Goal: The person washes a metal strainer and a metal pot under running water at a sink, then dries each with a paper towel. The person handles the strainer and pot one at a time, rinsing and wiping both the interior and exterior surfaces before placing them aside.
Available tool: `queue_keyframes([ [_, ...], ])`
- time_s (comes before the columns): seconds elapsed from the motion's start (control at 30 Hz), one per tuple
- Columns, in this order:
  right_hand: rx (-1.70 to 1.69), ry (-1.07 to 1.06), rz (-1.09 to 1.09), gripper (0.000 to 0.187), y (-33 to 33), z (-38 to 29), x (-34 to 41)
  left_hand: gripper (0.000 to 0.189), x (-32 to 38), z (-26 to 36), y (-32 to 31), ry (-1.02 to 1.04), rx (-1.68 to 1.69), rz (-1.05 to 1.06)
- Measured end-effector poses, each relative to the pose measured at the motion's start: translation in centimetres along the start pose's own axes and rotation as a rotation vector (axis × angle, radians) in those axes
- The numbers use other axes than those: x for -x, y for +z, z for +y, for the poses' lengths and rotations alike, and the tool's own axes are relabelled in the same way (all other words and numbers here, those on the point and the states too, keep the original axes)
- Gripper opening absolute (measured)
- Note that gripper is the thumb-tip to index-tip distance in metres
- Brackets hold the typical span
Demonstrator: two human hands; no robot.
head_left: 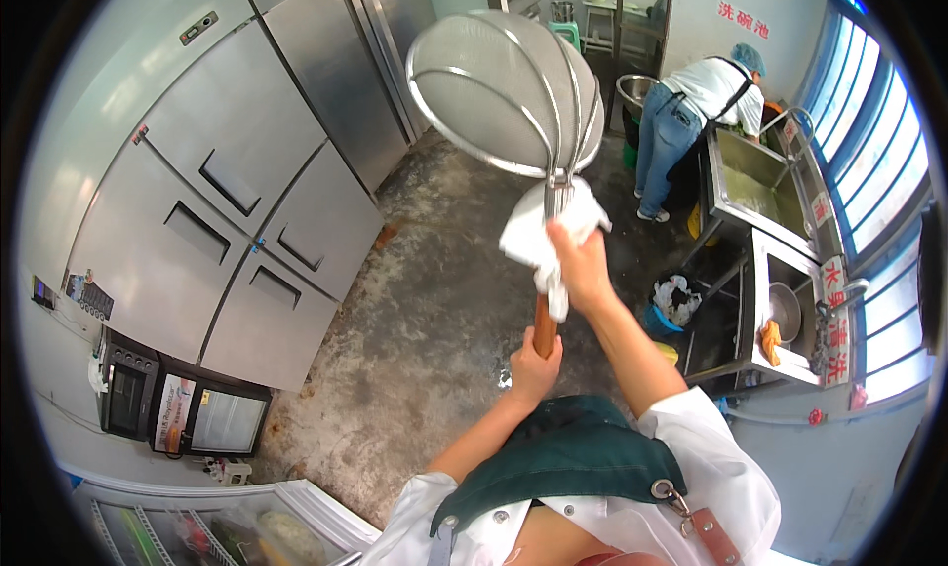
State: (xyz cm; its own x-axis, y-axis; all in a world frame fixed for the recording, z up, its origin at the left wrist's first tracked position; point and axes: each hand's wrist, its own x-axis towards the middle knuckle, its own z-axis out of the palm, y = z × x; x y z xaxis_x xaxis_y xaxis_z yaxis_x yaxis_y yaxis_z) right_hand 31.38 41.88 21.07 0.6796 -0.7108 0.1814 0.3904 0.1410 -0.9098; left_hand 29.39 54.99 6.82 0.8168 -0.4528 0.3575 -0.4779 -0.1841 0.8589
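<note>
A large metal mesh strainer (496,92) with curved support wires and a wooden handle (546,325) is held up in front of me, its mesh bowl at the far end. My left hand (535,370) is closed around the lower part of the wooden handle. Higher up, my right hand (581,262) grips a white cloth (529,232) against the metal neck of the strainer; the cloth drapes around the neck, and one end hangs down over the top of the wood.
Steel refrigerators (170,225) line the left. A glass-topped chest (296,507) stands lower left. A co-worker (685,114) in a hair net bends over a sink (763,195) at the right. Nearby are a lined blue bin (659,320) and a second sink holding a metal bowl (785,310).
</note>
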Motion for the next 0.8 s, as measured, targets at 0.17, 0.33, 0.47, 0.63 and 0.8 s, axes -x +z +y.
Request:
queue_keyframes([
  [0.17,0.202,0.03,-0.068,0.014,-2.3,3.6,3.6,0.028,-1.1,0.7,-1.5,-0.162,0.136,-0.404],
  [0.33,0.344,0.074,-0.144,0.014,-4.3,5.4,4.8,0.042,-10.0,0.3,-8.0,-0.086,0.113,-0.791],
  [0.47,0.6,0.139,-0.172,0.022,-3.7,8.1,6.3,0.029,-12.9,1.1,-4.7,-0.383,0.874,-0.372],
  [0.63,0.702,0.213,0.239,0.031,-6.9,8.4,3.4,0.022,-12.9,0.8,-1.8,-0.426,0.794,-0.11],
  [0.8,0.421,-0.2,0.171,0.027,-6.5,4.6,-3.8,0.019,-13.5,1.8,-3.1,-0.485,0.77,-0.16],
])
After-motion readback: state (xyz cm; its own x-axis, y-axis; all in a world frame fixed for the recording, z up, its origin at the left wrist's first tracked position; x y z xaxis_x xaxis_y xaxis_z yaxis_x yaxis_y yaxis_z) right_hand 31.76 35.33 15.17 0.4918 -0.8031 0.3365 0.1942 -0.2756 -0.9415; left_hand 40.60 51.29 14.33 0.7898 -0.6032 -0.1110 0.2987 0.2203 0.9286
